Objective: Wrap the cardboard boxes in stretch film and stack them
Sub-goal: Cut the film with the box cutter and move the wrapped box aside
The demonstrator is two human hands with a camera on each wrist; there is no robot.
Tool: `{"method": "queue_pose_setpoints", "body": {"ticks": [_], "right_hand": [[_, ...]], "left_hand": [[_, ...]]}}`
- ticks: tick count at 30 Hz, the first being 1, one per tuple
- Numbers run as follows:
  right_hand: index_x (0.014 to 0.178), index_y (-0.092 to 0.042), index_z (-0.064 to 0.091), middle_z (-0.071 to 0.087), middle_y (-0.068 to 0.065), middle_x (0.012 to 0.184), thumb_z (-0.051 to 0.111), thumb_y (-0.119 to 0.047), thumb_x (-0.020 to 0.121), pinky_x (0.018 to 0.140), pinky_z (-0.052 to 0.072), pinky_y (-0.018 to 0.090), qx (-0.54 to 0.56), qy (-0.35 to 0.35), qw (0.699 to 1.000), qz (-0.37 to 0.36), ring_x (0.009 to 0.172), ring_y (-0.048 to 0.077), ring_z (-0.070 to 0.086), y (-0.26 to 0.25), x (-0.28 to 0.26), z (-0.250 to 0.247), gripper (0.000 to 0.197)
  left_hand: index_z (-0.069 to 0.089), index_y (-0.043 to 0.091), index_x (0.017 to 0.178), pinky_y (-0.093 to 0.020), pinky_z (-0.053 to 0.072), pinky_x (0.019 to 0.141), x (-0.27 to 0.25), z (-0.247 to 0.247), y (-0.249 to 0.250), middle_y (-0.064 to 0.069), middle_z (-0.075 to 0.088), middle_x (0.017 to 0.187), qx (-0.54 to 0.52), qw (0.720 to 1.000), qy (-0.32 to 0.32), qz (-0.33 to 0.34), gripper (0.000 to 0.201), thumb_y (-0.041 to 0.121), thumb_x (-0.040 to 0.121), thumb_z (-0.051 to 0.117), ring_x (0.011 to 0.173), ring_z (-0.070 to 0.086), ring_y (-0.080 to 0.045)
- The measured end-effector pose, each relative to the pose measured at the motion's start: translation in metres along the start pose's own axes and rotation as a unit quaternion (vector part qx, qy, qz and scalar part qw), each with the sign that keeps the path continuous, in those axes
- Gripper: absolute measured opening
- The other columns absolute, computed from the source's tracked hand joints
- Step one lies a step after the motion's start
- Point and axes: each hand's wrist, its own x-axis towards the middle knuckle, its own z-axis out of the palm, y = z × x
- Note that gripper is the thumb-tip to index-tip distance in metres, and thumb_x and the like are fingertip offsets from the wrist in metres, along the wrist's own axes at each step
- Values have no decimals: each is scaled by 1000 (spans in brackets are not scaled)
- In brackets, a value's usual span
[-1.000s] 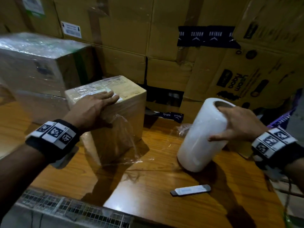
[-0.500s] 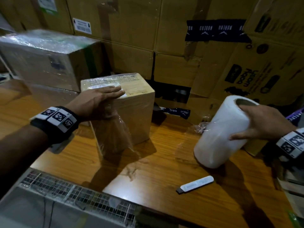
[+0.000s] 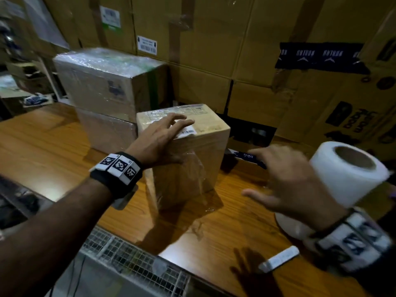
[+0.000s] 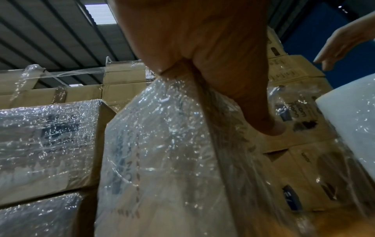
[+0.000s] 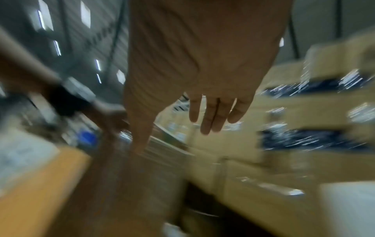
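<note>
Black tape (image 3: 319, 57) is seen carrying repeated white lettering too blurred to be read. The small box (image 3: 188, 155) is being pressed by the flat, spread left hand (image 3: 158, 140); the right hand (image 3: 293, 181) is being held open in the air, empty, beside the film roll (image 3: 345, 179).

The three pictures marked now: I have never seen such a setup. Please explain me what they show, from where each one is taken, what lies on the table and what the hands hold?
There is no machine here: a person works with two bare hands, and the black bands with square patterns are on the wrists. The wide picture comes from a camera on the head; the other two come from cameras on each wrist, looking along the fingers. On the wooden table stand a small box partly covered in film, two wrapped boxes stacked behind it, a stretch film roll and a small white tool. The left hand rests on top of the small box. The right hand is open in the air, blurred, and holds nothing.
</note>
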Motion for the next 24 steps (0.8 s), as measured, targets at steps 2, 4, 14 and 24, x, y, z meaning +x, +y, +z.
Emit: {"method": "queue_pose_setpoints", "body": {"ticks": [2,4,14,24], "right_hand": [[140,-27,49,58,-5,125,60,-75,84,90,47,35,46,-10,999,-20,112,16,56,-35,23,19,75],[137,-28,48,60,-7,123,63,-67,89,90,48,33,90,-15,996,-9,111,14,57,-61,48,34,64],[97,-25,67,57,-2,107,74,-32,92,86,51,40,134,85,987,26,100,17,52,-88,98,77,12],[81,-28,58,53,3,146,83,-48,81,129,7,52,148,-14,989,27,144,19,39,-53,150,72,32]], "left_hand": [[37,25,157,-60,46,105,-2,-2,1,-11,39,154,-14,1000,7,-2,111,50,65,95,135,47,-34],[37,26,157,-61,44,106,-9,-4,2,-12,37,154,-18,1000,18,-10,116,52,61,96,136,45,-34],[21,24,162,-55,45,110,-116,40,3,-9,27,155,-110,949,128,-268,131,81,59,80,142,38,-31],[48,21,135,-46,53,100,-127,154,1,-12,61,128,-251,819,-133,-499,118,108,55,46,113,63,-34]]}}
